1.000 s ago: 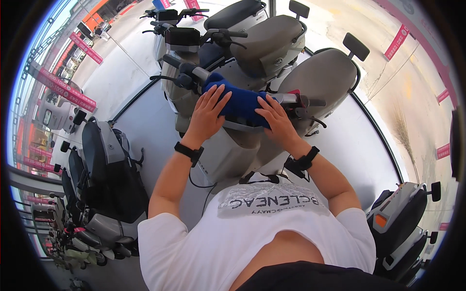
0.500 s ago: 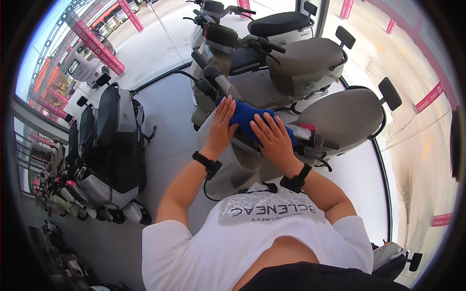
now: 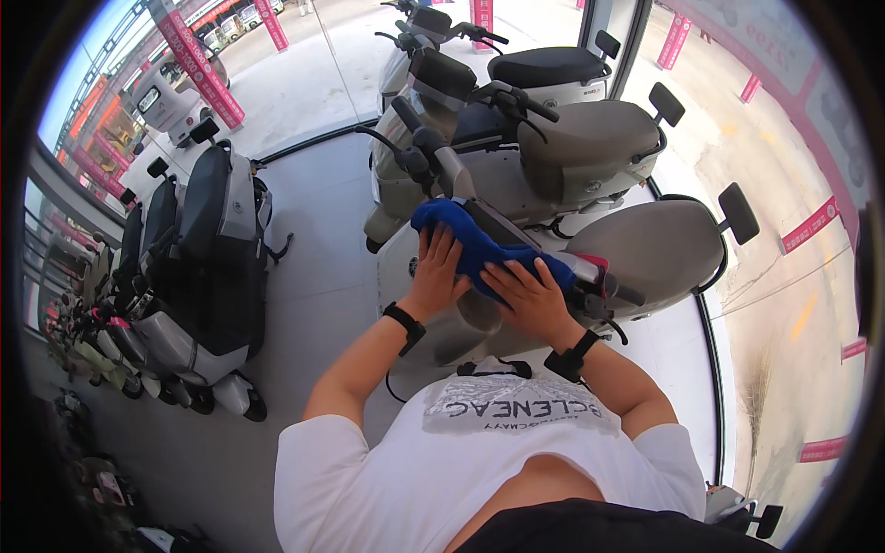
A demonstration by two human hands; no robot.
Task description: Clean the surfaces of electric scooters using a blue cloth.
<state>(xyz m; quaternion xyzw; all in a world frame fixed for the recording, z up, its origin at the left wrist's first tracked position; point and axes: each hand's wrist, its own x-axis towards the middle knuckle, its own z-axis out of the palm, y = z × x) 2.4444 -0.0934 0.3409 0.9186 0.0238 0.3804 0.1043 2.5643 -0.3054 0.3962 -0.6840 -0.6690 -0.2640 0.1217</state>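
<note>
On a grey showroom floor (image 3: 313, 304) by a glass wall stand rows of scooters, and the nearest scooter (image 3: 636, 249) has a blue cloth (image 3: 470, 241) lying over its handlebar and dash, just in front of the person. The left hand (image 3: 438, 272) lies flat with fingers spread on the near-left part of the cloth, and the right hand (image 3: 525, 295) presses open on its right end; neither seems to grip it, though the fisheye bend makes this hard to judge. To wipe well, I think both palms should keep even pressure and move the cloth together along the bar, so it does not slide off toward the mirror (image 3: 737, 212).
</note>
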